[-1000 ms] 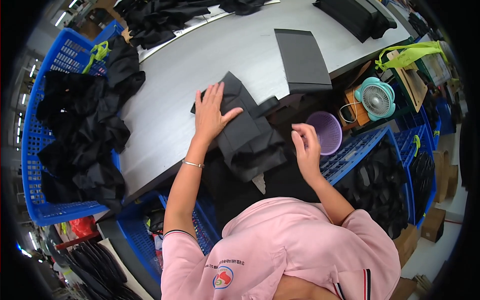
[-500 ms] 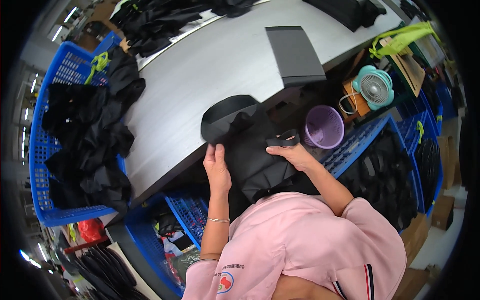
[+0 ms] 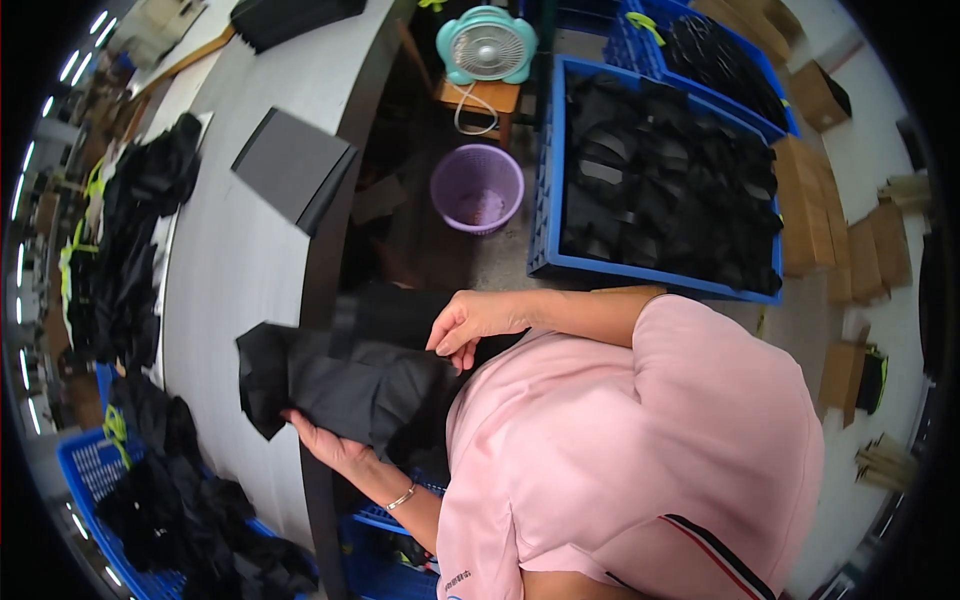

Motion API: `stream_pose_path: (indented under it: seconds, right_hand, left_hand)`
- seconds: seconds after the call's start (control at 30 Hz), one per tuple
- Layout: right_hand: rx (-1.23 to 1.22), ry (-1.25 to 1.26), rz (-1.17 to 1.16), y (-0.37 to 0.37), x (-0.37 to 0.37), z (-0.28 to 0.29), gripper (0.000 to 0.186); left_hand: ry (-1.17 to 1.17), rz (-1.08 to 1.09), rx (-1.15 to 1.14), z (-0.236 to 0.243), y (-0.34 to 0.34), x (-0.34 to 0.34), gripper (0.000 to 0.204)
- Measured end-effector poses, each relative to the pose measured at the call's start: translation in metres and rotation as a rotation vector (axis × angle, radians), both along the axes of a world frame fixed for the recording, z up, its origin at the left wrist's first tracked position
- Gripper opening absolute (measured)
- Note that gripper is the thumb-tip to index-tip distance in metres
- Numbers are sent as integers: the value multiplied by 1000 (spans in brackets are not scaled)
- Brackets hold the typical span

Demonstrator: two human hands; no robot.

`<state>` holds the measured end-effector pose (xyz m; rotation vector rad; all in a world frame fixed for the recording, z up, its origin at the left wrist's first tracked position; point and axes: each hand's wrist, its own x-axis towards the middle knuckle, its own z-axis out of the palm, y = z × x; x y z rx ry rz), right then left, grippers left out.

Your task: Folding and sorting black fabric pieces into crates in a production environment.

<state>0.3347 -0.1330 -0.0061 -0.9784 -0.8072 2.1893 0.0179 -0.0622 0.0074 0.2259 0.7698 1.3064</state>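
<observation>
A black cloth bag (image 3: 350, 385), with folds and an open, crumpled end, lies stretched between my hands over the table's near edge. My left hand (image 3: 335, 447) supports its lower edge at the left, the thumb on top and the fingers beneath the cloth. At the bag's right end my right hand (image 3: 472, 325) has its fingers bent and pinched together on the cloth's upper edge. Part of the bag toward my body is dark and hard to make out.
The grey table (image 3: 240, 270) bears a folded grey-black panel (image 3: 295, 168) and a heap of black cloth (image 3: 140, 230). Beyond my right hand stand a purple basket (image 3: 477, 190), a teal fan (image 3: 487, 45) and a blue crate (image 3: 545, 190) of black pieces. Another blue crate (image 3: 85, 455) is at lower left.
My view and body have turned to the right. The bag has been turned and spread sideways; my right hand has moved off the strap loop to the cloth's edge.
</observation>
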Motion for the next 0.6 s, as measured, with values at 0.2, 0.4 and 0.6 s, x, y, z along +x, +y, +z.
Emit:
stream_pose_path:
  seconds: [0.2,0.4,0.6]
  right_hand:
    - [179,20,-268,-28,15,1,59]
    - [-201,-75,-1012,-71,75,-90,43]
    - [-355,-78,-1567,-213,239,-209,30]
  left_hand:
    - [220,-128,125,-2,4,67,52]
    - [326,-416,315,-1,-20,136,57]
    - [549,-286,110,-1,-21,104,53]
